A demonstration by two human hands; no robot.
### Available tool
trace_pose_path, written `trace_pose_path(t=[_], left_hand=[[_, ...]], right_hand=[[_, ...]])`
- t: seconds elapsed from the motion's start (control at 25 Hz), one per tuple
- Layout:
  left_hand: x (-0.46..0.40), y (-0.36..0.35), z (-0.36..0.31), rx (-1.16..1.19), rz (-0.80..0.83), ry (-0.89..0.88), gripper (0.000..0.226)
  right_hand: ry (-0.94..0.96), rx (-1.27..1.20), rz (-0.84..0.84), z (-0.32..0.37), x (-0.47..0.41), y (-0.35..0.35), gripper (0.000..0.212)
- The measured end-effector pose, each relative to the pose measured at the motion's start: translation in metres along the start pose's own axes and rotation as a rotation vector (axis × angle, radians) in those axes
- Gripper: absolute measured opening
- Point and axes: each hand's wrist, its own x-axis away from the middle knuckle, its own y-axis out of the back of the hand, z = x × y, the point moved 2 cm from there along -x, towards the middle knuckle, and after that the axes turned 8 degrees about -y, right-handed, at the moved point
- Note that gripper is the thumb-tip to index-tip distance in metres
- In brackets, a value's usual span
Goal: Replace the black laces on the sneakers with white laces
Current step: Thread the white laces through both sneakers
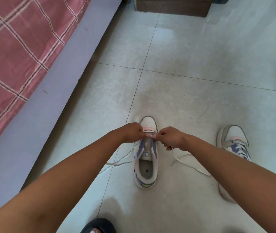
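Lower centre: left hand [134,132] and right hand [168,137] each pinch the white lace [177,158] at the sneaker [146,157] front eyelets. Even both ends, keep it flat.

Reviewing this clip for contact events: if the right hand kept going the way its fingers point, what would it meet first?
The right hand points leftward across the sneaker, so it would likely meet the left hand fingertips first; depth is unclear.
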Motion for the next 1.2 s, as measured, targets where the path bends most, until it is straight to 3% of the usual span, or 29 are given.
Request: trace_pose_path(t=[0.12,0.44,0.6,0.76,0.96,1.2], left_hand=[[-0.003,-0.007,-0.001,0.025,-0.037,-0.025,0.036],[0.012,-0.019,0.025,0.441,-0.210,-0.008,0.026],[0.010,-0.020,0.022,0.535,-0.190,-0.005,0.030],[0.013,-0.013,0.028,0.567,-0.161,0.016,0.031],[0.016,-0.011,0.034,0.445,-0.246,0.046,0.032],[0.028,-0.007,0.045,0.581,-0.171,0.054,0.024]], right_hand=[[0.019,-0.046,0.056,-0.002,-0.001,-0.006,0.030],[0.092,-0.297,0.057,-0.015,-0.005,-0.003,0.024],[0.079,-0.313,0.036,-0.014,-0.008,-0.001,0.024],[0.040,-0.207,0.083,-0.017,-0.007,0.003,0.023],[0.074,-0.111,-0.038,-0.020,-0.006,0.008,0.022],[-0.015,-0.119,0.077,-0.030,0.003,0.019,0.021]])
